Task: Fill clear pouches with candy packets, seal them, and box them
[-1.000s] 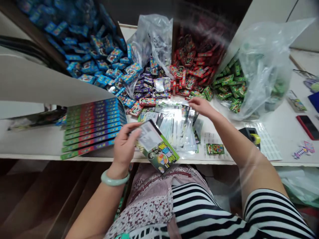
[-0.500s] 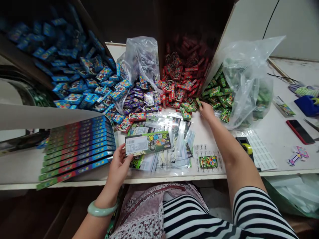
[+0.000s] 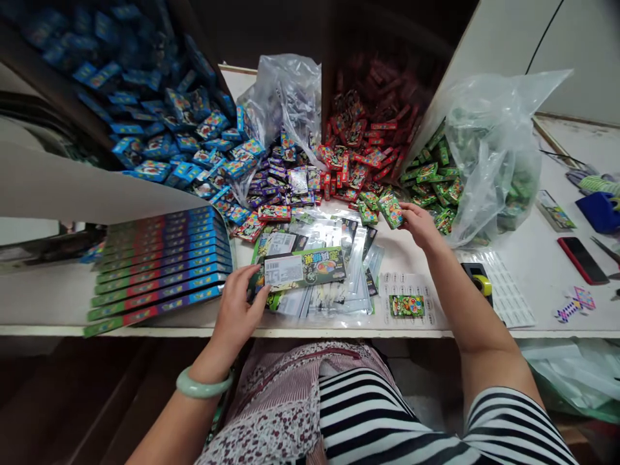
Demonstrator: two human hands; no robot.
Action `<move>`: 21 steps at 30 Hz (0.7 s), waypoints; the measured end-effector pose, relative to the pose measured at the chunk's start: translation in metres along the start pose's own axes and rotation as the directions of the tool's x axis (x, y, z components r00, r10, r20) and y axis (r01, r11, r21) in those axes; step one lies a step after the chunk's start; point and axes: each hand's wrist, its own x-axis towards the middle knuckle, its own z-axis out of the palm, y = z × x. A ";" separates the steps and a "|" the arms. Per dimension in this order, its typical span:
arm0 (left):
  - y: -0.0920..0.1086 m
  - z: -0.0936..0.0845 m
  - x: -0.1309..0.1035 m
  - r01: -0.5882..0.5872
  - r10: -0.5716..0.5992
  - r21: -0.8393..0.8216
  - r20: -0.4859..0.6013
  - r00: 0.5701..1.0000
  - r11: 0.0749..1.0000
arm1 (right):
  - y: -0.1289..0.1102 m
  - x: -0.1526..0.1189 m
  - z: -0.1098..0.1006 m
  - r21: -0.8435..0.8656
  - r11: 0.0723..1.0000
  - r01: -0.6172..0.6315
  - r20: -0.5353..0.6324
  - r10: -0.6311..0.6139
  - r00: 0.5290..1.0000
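My left hand (image 3: 239, 298) grips the left end of a flat printed candy sleeve (image 3: 304, 268), dark green with a white barcode label. Under it lies a spread of clear plastic bags and more printed sleeves (image 3: 349, 303). My right hand (image 3: 420, 225) pinches a small green candy box (image 3: 390, 208) by its right edge, just above the table. Beside that hand is a heap of green boxes (image 3: 429, 173), partly inside a clear bag. Another green box (image 3: 407, 306) lies on a sheet of round stickers (image 3: 385, 284) near the table's front edge.
Heaps of blue boxes (image 3: 159, 169), purple boxes (image 3: 266, 177) and red boxes (image 3: 361, 155) fill the back. Stacked filled packs (image 3: 159, 274) stand at left. A clear plastic bag (image 3: 489, 155), tape dispenser (image 3: 479, 282), red phone (image 3: 582, 259) and scissors (image 3: 605, 250) lie at right.
My right hand has drawn a green box out from the edge of the green heap, and its broad face now shows. My left hand keeps the sleeve. The whole view has shifted slightly.
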 end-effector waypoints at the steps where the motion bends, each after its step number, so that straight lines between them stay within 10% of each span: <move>1: 0.004 0.000 0.002 -0.024 0.024 -0.018 0.003 1.000 1.000 | -0.005 -0.012 0.002 0.087 0.996 -0.007 0.045 0.004 0.999; 5: 0.028 0.003 0.012 -0.087 0.093 -0.127 0.043 0.995 0.988 | -0.024 -0.057 0.014 0.424 0.901 -0.090 0.242 -0.017 0.970; 10: 0.061 0.008 0.015 0.045 0.048 -0.398 0.220 0.974 0.916 | -0.040 -0.095 0.031 0.402 0.910 -0.100 0.392 -0.072 0.917; 18: 0.084 0.025 0.024 0.466 -0.089 -0.740 0.489 0.868 0.486 | -0.055 -0.120 0.056 0.147 0.937 0.318 0.609 -0.339 0.717; 21: 0.088 0.032 0.027 0.530 -0.120 -0.720 0.539 0.834 0.447 | -0.057 -0.126 0.067 0.093 0.909 0.407 0.502 -0.396 0.769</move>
